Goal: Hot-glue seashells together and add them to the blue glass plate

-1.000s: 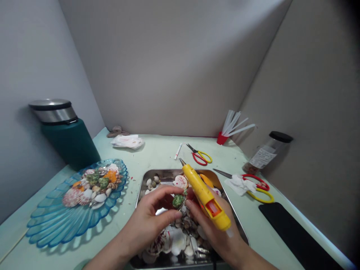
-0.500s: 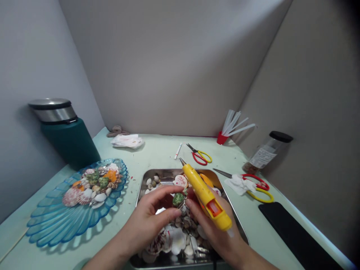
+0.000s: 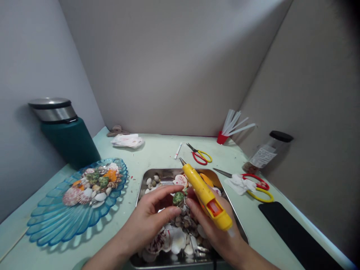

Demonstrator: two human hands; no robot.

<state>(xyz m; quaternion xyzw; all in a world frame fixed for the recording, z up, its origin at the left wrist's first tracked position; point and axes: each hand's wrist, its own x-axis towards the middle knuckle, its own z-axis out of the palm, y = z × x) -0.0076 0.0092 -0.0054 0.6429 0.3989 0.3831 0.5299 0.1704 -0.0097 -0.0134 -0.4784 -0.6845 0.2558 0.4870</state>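
Both hands are over the metal tray (image 3: 244,228), which holds many loose shells. My left hand (image 3: 149,213) is closed around a small green turtle-like shell piece (image 3: 179,198), its thumb below and index finger above. My right hand (image 3: 216,221) holds a yellow hot glue gun (image 3: 201,189), nozzle pointing up and to the far left. Its fingertips meet the right side of the green piece; how firmly they touch it is hidden. Beneath the hands lie white shells (image 3: 177,240) and a striped scallop shell (image 3: 180,180).
On the left, a blue shell-shaped plate (image 3: 64,225) bears a shell cluster, by a green bottle (image 3: 69,138). Small scissors (image 3: 200,155) lie behind the tray. To the right are larger scissors (image 3: 260,187) with tissue (image 3: 240,184), a jar (image 3: 266,152), glue sticks (image 3: 232,122) and a black phone-like slab (image 3: 292,232).
The green piece has shifted very slightly between my fingers. Both hands and the glue gun stay almost in place.
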